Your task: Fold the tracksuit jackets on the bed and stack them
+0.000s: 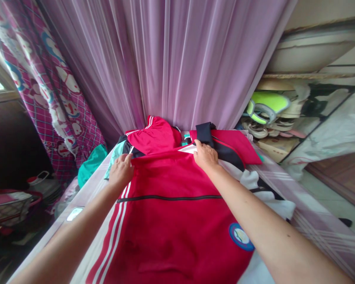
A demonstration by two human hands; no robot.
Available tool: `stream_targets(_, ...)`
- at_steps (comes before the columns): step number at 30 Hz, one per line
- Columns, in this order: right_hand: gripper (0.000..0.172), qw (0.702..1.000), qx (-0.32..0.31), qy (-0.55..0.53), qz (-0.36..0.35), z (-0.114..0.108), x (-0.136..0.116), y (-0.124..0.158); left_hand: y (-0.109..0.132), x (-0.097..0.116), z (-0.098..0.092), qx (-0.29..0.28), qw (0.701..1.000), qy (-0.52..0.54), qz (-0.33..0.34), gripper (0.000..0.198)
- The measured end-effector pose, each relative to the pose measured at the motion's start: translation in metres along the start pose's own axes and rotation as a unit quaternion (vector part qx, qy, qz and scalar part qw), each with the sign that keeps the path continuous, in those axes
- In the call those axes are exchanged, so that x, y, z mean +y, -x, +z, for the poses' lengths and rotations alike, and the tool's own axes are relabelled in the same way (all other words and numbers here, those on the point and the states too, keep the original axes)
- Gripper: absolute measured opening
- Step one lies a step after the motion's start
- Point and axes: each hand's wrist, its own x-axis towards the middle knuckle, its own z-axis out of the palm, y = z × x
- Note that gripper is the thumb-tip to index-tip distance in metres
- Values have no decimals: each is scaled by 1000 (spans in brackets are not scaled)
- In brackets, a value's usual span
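A red sports jacket (171, 221) with white side stripes, a black seam and a round blue badge (241, 236) lies spread on the surface in front of me. My left hand (121, 170) grips the jacket's far left corner, fingers curled over the cloth. My right hand (205, 155) presses on the far right edge near the dark collar (205, 133), fingers closed on the fabric. Beyond the hands lie red sleeves (154, 136) and another red piece (239, 144).
A sheer purple curtain (171, 59) hangs just behind the surface. A patterned pink curtain (56, 90) and a teal cloth (90, 163) are at the left. Shelves with hats and clutter (272, 110) stand at the right. A striped sheet (316, 221) covers the surface's right side.
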Motion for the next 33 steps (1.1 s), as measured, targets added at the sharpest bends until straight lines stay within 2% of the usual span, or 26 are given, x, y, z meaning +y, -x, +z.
stream_targets(2,39,999,29,-5,-34,1,-5,12,10,12,8,16,995,33,98,44)
stream_targets(4,36,992,43,-20,-114,7,-11,23,17,23,17,-11,985,54,162,42)
stream_targets(6,37,974,24,-34,-224,20,-15,30,19,30,27,-51,983,52,166,46)
stream_targets(8,43,960,-13,-30,-279,36,-16,30,20,33,38,-84,986,44,136,52)
stream_targets(10,51,966,-48,-12,-255,52,-14,23,20,32,47,-98,988,47,114,53)
stream_targets(12,58,978,-64,0,-196,63,-13,15,21,30,53,-94,988,54,105,52)
stream_targets(14,64,985,-67,0,-160,70,-14,8,22,29,56,-82,989,57,106,51)
stream_targets(17,67,986,-68,-7,-150,72,-16,6,25,31,54,-65,990,58,109,50)
stream_targets(23,60,986,-52,-33,-157,63,-19,10,28,36,43,-47,990,64,118,43)
stream_targets(27,48,990,-32,-82,-113,46,-25,-6,30,37,42,-38,991,52,119,43)
stream_targets(33,35,989,-130,-37,-50,34,-38,-41,32,38,45,-33,992,58,109,43)
